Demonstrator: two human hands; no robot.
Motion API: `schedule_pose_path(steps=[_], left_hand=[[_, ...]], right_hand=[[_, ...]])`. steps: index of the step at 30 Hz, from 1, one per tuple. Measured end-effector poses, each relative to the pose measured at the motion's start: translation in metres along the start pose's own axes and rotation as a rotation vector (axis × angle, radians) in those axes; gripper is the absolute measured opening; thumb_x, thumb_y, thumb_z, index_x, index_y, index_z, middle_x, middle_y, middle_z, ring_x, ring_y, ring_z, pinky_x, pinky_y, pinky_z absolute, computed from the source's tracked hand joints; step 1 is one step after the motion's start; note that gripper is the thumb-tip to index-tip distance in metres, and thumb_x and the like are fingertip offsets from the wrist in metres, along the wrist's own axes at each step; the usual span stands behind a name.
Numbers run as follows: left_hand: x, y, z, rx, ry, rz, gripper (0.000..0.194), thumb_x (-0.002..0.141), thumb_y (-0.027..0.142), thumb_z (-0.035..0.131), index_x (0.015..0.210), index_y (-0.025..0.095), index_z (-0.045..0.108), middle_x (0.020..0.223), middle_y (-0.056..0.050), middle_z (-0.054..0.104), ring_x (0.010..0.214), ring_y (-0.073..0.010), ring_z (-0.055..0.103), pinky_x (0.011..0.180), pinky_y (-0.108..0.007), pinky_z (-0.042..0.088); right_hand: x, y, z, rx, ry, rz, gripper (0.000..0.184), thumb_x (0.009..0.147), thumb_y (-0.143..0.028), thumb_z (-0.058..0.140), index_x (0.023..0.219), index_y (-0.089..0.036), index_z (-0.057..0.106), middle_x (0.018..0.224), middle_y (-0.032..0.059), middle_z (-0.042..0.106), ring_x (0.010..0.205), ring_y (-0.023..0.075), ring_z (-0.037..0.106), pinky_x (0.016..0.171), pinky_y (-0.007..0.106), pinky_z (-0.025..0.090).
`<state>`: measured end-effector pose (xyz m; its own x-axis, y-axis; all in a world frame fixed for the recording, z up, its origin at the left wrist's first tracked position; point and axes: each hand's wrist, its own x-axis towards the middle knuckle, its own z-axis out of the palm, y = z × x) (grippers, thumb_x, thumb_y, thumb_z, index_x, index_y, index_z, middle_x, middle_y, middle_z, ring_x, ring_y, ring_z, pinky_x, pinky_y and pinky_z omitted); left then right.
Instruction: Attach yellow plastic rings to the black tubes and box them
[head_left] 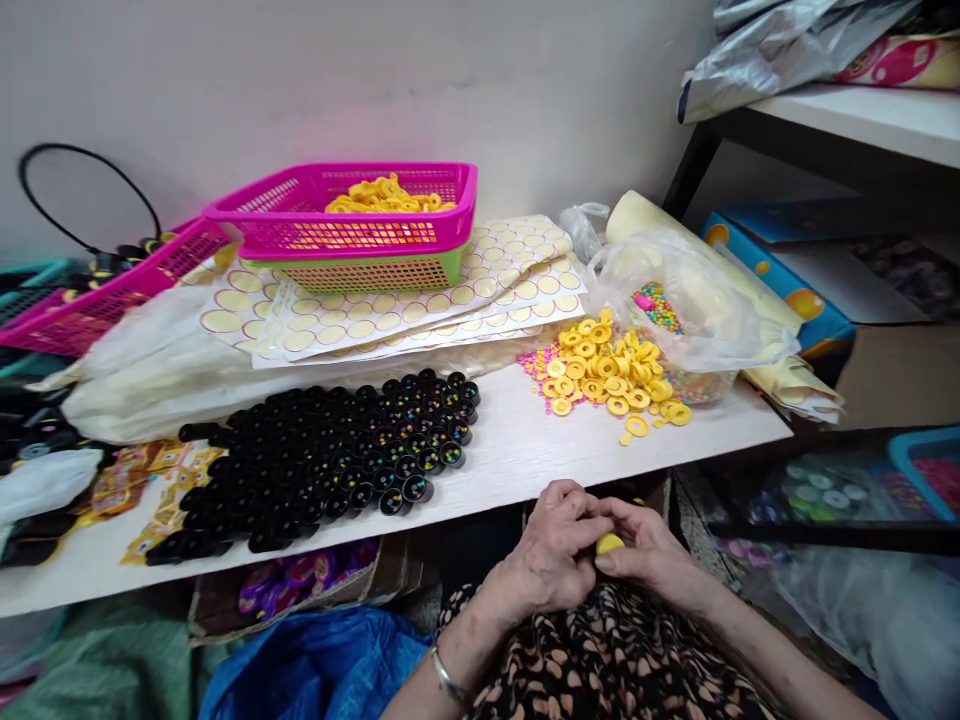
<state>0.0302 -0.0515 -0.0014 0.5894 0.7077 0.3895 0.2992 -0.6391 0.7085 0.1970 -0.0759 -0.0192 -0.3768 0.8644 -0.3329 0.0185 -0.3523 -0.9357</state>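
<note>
Both hands meet above the lap, just below the table's front edge. My right hand (pixel 651 552) pinches a small yellow round piece (pixel 609 543) between thumb and fingers. Right against it, my left hand (pixel 551 555) is closed with its fingers curled; what they grip is hidden. On the table beyond the hands lies a loose pile of yellow ring-shaped pieces (pixel 600 365), with tiny pink and yellow beads (pixel 536 370) scattered beside it. To the left stand many small black cups (pixel 337 455) in close rows, several with coloured beads inside.
Pink and green baskets (pixel 352 235) with yellow pieces sit on sheets of round stickers (pixel 487 285). A clear bag (pixel 690 300) with coloured beads lies at the right. A shelf (pixel 862 115) juts out upper right. Under the white table (pixel 510 440) is a cardboard box (pixel 232 610).
</note>
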Motion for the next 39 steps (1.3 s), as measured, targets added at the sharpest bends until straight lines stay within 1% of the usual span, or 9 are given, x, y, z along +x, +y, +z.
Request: schedule_pose_path(steps=[5, 7, 11, 15, 20, 24, 30, 36, 39], left_hand=[[-0.02, -0.023, -0.038, 0.503, 0.574, -0.162, 0.032, 0.071, 0.005, 0.051, 0.099, 0.019, 0.058, 0.093, -0.009, 0.055, 0.087, -0.0209, 0.048, 0.076, -0.036, 0.042], [-0.031, -0.039, -0.05, 0.748, 0.701, -0.27, 0.024, 0.073, 0.013, 0.056, 0.096, 0.017, 0.06, 0.093, -0.011, 0.055, 0.086, -0.0224, 0.048, 0.076, -0.038, 0.039], [-0.042, -0.059, -0.063, 1.03, 0.617, -0.46, 0.025, 0.075, 0.032, 0.06, 0.094, 0.016, 0.063, 0.099, -0.013, 0.057, 0.092, -0.0268, 0.046, 0.077, -0.039, 0.034], [-0.039, -0.067, -0.066, 1.207, 0.489, -0.547, 0.025, 0.079, 0.034, 0.054, 0.094, 0.016, 0.062, 0.1, -0.012, 0.06, 0.093, -0.0273, 0.046, 0.072, -0.036, 0.031], [-0.035, -0.069, -0.069, 1.228, 0.509, -0.499, 0.022, 0.076, 0.033, 0.056, 0.089, 0.016, 0.062, 0.102, -0.012, 0.061, 0.092, -0.0269, 0.047, 0.07, -0.035, 0.031], [-0.035, -0.068, -0.072, 1.213, 0.477, -0.407, 0.019, 0.074, 0.031, 0.06, 0.085, 0.016, 0.061, 0.098, -0.01, 0.065, 0.086, -0.0253, 0.05, 0.067, -0.034, 0.032], [-0.022, -0.06, -0.062, 0.904, 0.571, -0.138, 0.022, 0.068, 0.022, 0.067, 0.088, 0.015, 0.059, 0.089, -0.009, 0.066, 0.078, -0.0196, 0.056, 0.072, -0.032, 0.041], [0.006, -0.06, -0.023, 0.448, 0.546, -0.298, 0.025, 0.068, 0.019, 0.064, 0.092, 0.018, 0.057, 0.084, -0.004, 0.062, 0.078, -0.0177, 0.055, 0.068, -0.029, 0.046], [0.019, -0.071, -0.013, 0.259, 0.549, -0.438, 0.032, 0.064, 0.018, 0.065, 0.095, 0.019, 0.057, 0.084, -0.002, 0.06, 0.077, -0.0167, 0.055, 0.064, -0.028, 0.046]], right_hand=[[0.012, 0.039, -0.018, -0.821, 0.192, 0.08, 0.05, 0.065, -0.02, 0.055, 0.113, -0.008, 0.053, 0.116, 0.0182, 0.053, 0.112, 0.0298, 0.046, 0.095, 0.039, 0.034], [0.019, 0.048, -0.018, -1.027, 0.173, 0.077, 0.047, 0.068, -0.021, 0.051, 0.113, -0.006, 0.053, 0.118, 0.0199, 0.052, 0.113, 0.0301, 0.044, 0.095, 0.038, 0.034], [0.032, 0.054, -0.011, -1.25, 0.119, 0.049, 0.036, 0.065, -0.014, 0.049, 0.1, -0.011, 0.058, 0.107, 0.0149, 0.057, 0.099, 0.0277, 0.05, 0.085, 0.035, 0.039], [0.043, 0.056, -0.008, -1.263, 0.13, 0.01, 0.049, 0.064, -0.01, 0.048, 0.113, -0.015, 0.052, 0.12, 0.0126, 0.05, 0.11, 0.026, 0.043, 0.088, 0.034, 0.037], [0.038, 0.038, -0.014, -1.111, 0.172, -0.059, 0.056, 0.067, -0.024, 0.06, 0.121, -0.017, 0.047, 0.124, 0.0122, 0.048, 0.115, 0.028, 0.038, 0.093, 0.038, 0.033], [0.019, 0.009, -0.017, -0.685, 0.288, -0.062, 0.022, 0.079, -0.037, 0.052, 0.084, -0.017, 0.06, 0.086, 0.0064, 0.061, 0.081, 0.0197, 0.054, 0.07, 0.031, 0.042], [0.01, -0.013, -0.019, -0.07, 0.36, -0.073, 0.023, 0.08, -0.037, 0.054, 0.069, -0.017, 0.054, 0.054, -0.0032, 0.05, 0.05, 0.0097, 0.045, 0.049, 0.022, 0.034], [0.036, -0.023, -0.041, -0.447, 0.696, -0.417, 0.011, 0.08, -0.024, 0.051, 0.071, -0.019, 0.054, 0.07, -0.0004, 0.048, 0.066, 0.0129, 0.047, 0.06, 0.025, 0.037], [0.06, -0.029, -0.048, -0.646, 0.679, -0.529, 0.007, 0.08, -0.018, 0.049, 0.077, -0.019, 0.055, 0.08, 0.0026, 0.051, 0.078, 0.0157, 0.05, 0.071, 0.028, 0.039]])
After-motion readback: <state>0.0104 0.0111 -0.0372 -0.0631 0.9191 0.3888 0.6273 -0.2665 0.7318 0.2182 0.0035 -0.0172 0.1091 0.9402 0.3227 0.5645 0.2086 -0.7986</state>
